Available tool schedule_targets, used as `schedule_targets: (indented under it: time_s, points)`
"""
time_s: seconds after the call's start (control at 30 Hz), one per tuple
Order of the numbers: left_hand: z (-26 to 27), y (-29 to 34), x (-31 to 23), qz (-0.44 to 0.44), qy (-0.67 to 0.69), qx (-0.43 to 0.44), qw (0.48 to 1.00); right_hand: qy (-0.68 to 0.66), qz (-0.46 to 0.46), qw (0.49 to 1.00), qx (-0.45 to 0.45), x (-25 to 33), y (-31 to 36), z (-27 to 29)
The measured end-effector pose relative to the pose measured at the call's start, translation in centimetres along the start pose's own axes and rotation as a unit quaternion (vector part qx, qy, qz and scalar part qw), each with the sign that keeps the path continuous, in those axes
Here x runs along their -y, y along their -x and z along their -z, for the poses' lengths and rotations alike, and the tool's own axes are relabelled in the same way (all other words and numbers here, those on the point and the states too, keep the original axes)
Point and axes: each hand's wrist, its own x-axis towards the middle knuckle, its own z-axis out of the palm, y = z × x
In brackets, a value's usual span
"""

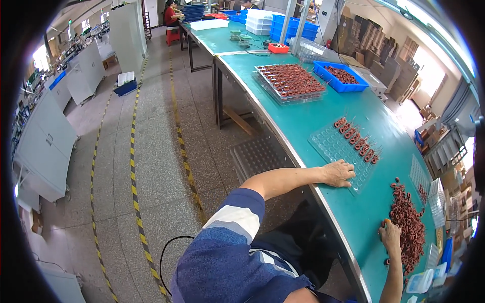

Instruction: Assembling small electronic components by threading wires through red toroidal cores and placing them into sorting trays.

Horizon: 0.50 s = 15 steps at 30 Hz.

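My left hand [338, 173] lies on the near corner of a clear plastic tray [328, 144] with rows of round pockets, its fingers stretched out over the edge. Along the far side of that tray stands a row of small reddish-brown wire-wound ring coils [356, 140] with thin leads pointing up. My right hand [390, 236] is at the left edge of a loose heap of the same coils [408, 224]. Its fingers are curled together, with something orange at the fingertips. Whatever it holds is too small to make out.
Farther along the green table [262, 121] sit stacked trays full of coils [290, 81] and a blue bin of coils [342, 76]. Clear trays [437, 202] stand by the heap. A small red box [278, 48] and blue crates [293, 28] are beyond. Another person [172, 14] sits far off.
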Motion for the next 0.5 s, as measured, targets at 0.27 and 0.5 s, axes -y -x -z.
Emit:
schedule_targets:
  time_s: [0.27,0.5]
  points:
    - [0.1,-0.3,0.1,0.004,-0.005,0.015,1.000,-0.015,0.018,0.997,-0.069,0.2,-0.5,-1.7]
    - [0.6,-0.2,-0.6,-0.047,-0.028,-0.130,0.990,-0.104,0.087,0.981,-0.142,1.6,-0.6,-2.3]
